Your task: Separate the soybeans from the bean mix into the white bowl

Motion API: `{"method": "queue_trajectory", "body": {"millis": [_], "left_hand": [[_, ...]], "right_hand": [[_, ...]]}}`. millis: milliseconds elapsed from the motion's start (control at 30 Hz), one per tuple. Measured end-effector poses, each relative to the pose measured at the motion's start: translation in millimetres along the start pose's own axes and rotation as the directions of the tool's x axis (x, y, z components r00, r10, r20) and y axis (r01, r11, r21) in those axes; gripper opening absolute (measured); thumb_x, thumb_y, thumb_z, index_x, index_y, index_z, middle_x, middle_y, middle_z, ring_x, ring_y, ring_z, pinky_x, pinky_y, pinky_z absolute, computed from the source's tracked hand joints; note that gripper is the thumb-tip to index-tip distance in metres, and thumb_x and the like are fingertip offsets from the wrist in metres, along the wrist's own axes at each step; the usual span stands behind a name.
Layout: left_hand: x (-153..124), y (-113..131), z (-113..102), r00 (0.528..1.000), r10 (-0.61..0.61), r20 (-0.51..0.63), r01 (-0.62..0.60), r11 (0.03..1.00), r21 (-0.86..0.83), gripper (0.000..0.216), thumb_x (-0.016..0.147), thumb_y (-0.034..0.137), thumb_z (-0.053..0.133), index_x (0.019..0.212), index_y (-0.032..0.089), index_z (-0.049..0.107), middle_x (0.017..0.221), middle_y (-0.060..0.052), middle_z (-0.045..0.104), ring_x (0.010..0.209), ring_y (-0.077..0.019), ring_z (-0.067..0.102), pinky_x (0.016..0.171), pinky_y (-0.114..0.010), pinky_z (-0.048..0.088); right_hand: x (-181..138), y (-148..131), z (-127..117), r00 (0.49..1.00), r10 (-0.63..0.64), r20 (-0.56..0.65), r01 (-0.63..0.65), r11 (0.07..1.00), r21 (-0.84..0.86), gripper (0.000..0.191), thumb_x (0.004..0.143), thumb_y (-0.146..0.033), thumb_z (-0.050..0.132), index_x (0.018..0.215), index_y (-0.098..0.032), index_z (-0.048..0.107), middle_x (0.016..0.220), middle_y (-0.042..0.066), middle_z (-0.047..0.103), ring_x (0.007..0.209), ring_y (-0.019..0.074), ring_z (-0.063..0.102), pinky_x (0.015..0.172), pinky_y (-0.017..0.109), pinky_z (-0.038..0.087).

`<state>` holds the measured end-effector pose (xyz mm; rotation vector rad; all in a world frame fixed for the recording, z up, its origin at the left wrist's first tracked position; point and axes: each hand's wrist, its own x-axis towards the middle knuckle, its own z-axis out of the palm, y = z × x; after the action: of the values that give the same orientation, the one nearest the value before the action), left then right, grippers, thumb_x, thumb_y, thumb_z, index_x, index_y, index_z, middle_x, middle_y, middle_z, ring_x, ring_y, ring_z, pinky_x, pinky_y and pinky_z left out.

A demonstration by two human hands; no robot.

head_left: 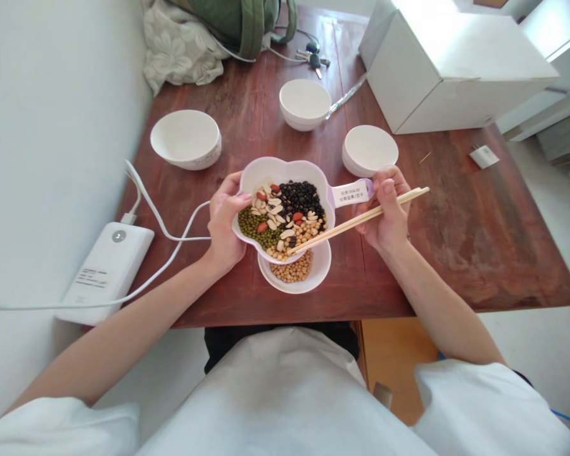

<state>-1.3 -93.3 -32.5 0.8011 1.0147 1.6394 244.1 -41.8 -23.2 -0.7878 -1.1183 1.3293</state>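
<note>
A flower-shaped, purple-rimmed bowl with a labelled handle (266,170) is held up in front of me. Black beans (304,197), green mung beans (249,225), peanuts (270,206) and soybeans lie in it. My left hand (227,221) grips its left rim, thumb on top. My right hand (386,209) is closed around a pair of chopsticks (361,218) and is also at the handle's end. The chopstick tips rest over the soybeans at the bowl's near side. Beneath it, partly hidden, a small white bowl (320,275) holds soybeans (292,269).
White bowls stand beyond my hands: one at left (185,139), one at centre (304,104), one at right (370,151). A power bank (109,269) with a white cable lies at left. A large white box (408,82), keys (315,60) and a green bag (232,22) sit at the back.
</note>
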Motion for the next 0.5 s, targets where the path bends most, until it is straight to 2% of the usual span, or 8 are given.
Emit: {"method": "queue_trajectory", "body": {"millis": [267,500], "left_hand": [[0.6,-0.6,-1.1,1.0,0.001,0.018,-0.001,1.0,0.003,0.032,0.076,0.034,0.07,0.106,0.022,0.073,0.09,-0.003,0.076,0.099,-0.0288,0.076,0.085,-0.036,0.06],[0.7,0.8,0.3,1.0,-0.02,-0.004,0.02,1.0,-0.014,0.034,0.074,0.03,0.068,0.105,0.022,0.076,0.092,-0.003,0.078,0.098,-0.0271,0.076,0.077,-0.032,0.058]], "right_hand": [[0.1,0.5,-0.8,1.0,-0.018,0.021,0.018,1.0,0.011,0.047,0.085,-0.064,0.082,0.081,-0.029,0.052,0.053,-0.01,0.053,0.028,0.0085,0.044,0.023,0.022,0.026],[-0.3,-0.3,-0.6,1.0,-0.012,0.022,0.012,1.0,0.013,0.046,0.085,-0.063,0.082,0.08,-0.029,0.052,0.052,-0.01,0.054,0.027,0.0091,0.045,0.022,0.022,0.028]]}}
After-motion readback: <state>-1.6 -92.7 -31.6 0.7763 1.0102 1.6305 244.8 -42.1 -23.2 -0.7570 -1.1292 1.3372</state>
